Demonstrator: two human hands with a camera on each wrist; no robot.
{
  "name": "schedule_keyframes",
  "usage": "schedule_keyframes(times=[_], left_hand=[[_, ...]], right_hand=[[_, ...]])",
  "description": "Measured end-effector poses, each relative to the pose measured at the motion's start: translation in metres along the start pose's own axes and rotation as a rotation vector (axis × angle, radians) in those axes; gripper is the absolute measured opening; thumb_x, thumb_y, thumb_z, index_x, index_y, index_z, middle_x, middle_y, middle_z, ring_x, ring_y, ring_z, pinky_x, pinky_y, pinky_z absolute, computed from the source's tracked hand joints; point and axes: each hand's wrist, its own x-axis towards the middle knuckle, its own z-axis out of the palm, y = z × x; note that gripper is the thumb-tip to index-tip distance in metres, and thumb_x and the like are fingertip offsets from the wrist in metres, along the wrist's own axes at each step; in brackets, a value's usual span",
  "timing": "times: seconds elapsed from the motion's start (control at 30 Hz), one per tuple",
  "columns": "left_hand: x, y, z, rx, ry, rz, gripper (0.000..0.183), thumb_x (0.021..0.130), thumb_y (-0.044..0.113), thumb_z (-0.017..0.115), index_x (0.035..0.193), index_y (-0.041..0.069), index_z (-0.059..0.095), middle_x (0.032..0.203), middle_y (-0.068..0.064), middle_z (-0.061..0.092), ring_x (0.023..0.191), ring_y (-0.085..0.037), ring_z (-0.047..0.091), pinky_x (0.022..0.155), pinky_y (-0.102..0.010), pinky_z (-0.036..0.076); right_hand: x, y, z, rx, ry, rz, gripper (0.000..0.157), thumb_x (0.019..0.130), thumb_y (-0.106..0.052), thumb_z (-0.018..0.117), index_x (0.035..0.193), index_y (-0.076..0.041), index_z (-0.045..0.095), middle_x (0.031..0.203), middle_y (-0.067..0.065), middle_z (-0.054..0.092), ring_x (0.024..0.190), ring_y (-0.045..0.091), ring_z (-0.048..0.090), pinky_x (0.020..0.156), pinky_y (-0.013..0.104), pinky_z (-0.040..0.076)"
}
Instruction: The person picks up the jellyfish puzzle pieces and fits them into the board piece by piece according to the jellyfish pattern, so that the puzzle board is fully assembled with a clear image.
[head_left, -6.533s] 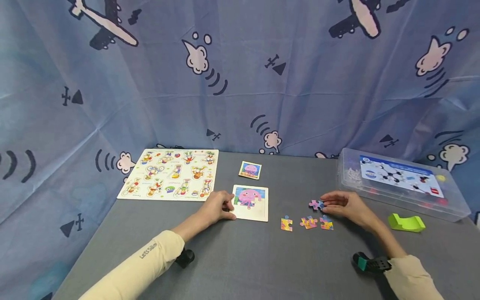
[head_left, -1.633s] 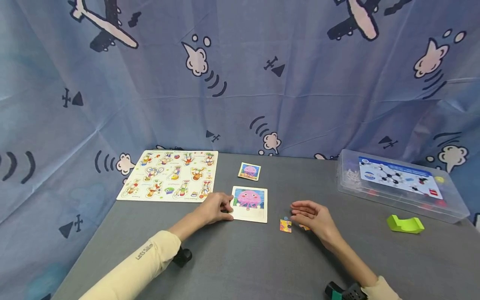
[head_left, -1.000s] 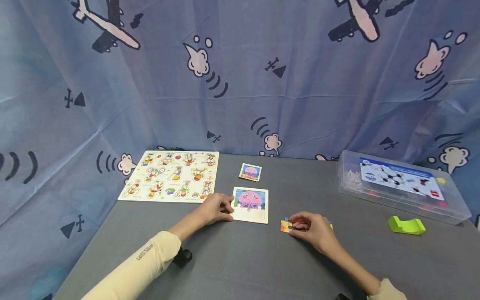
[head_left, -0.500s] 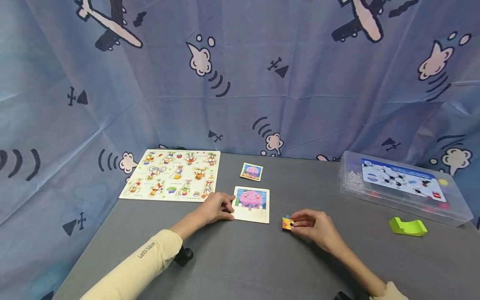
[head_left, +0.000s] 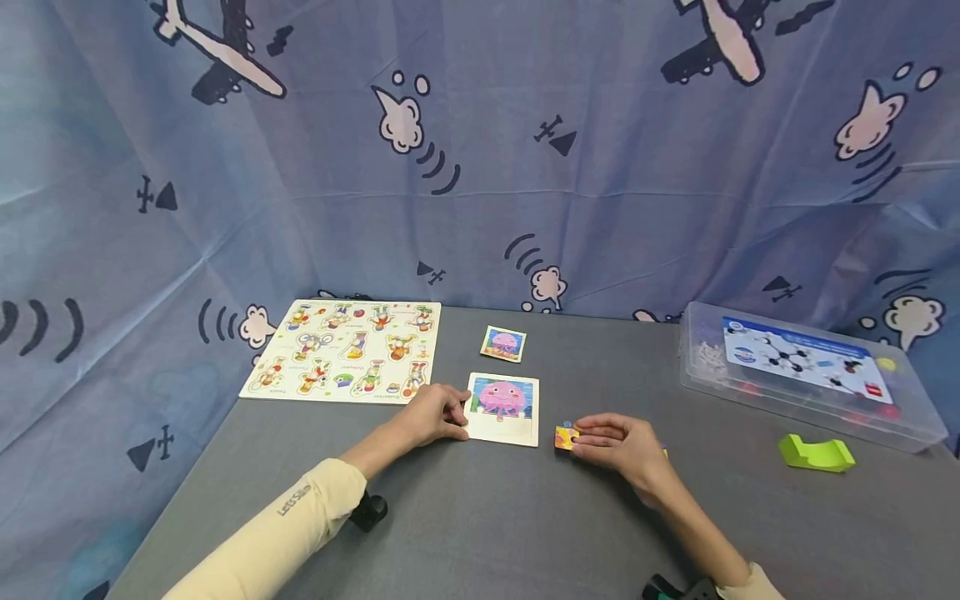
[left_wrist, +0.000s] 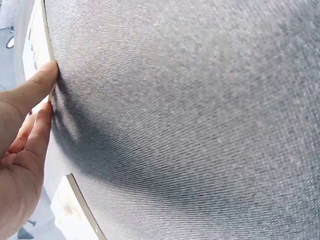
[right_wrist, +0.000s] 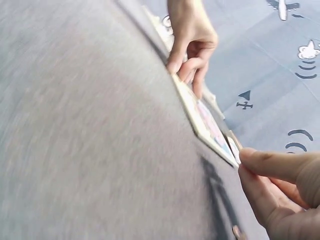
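In the head view my left hand (head_left: 433, 417) holds the left edge of a small square puzzle tray (head_left: 517, 435), thumb in front and fingers behind. The tray shows a pink octopus picture in its upper part and bare cream board below. My right hand (head_left: 624, 450) pinches a yellow jigsaw piece (head_left: 565, 437) with a blue knob, just right of the tray. Another jigsaw piece (head_left: 664, 451) peeks out from behind the right hand, mostly hidden. In the left wrist view the left thumb and fingers (left_wrist: 42, 80) meet the tray's edge.
A small octopus picture card (head_left: 502, 343) lies behind the tray. At the back left is a large cream picture board (head_left: 341, 350). A clear plastic box (head_left: 810, 375) with a blue and white label stands at the back right, near a lime-green curved block (head_left: 816, 452).
The octopus picture in the tray has gained pieces. My right hand has gone from the right-hand pieces to the yellow piece, now pinched and moved slightly left. The left hand stays on the tray.
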Motion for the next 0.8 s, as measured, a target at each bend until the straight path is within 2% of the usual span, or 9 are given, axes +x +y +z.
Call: schedule_keyframes(times=[0.2,0.43,0.67,0.8], left_hand=[[0.0,0.002,0.0,-0.015,-0.008,-0.018,0.014,0.067,0.004,0.085,0.071,0.002,0.072,0.118,-0.02,0.064,0.113,-0.031,0.06,0.085,-0.038,0.05],[-0.001,0.004,0.0,-0.022,-0.001,-0.016,0.014,0.067,0.004,0.085,0.072,0.001,0.072,0.118,-0.02,0.064,0.113,-0.031,0.061,0.077,-0.031,0.05],[-0.001,0.003,-0.001,-0.03,-0.002,-0.032,0.013,0.068,0.003,0.084,0.074,0.001,0.073,0.12,-0.02,0.064,0.113,-0.03,0.06,0.076,-0.029,0.05],[0.0,0.003,0.0,-0.025,-0.003,-0.03,0.013,0.068,0.004,0.084,0.074,0.001,0.073,0.12,-0.02,0.063,0.113,-0.03,0.06,0.078,-0.032,0.051]], right_hand=[[0.006,-0.001,0.007,0.07,0.02,0.035,0.045,0.077,0.011,0.073,0.116,0.022,0.053,0.102,0.019,0.069,0.083,0.01,0.07,0.075,0.027,0.054],[0.014,-0.003,0.018,0.084,0.036,0.038,0.044,0.075,0.009,0.076,0.113,0.02,0.056,0.1,0.016,0.07,0.084,0.01,0.069,0.074,0.027,0.054],[0.021,-0.002,0.031,0.174,-0.015,0.023,0.044,0.074,0.017,0.071,0.113,0.024,0.052,0.097,0.019,0.07,0.081,0.013,0.07,0.074,0.029,0.054],[0.024,-0.001,0.039,0.183,-0.035,0.003,0.043,0.074,0.018,0.071,0.112,0.025,0.052,0.097,0.02,0.07,0.08,0.013,0.071,0.074,0.029,0.054]])
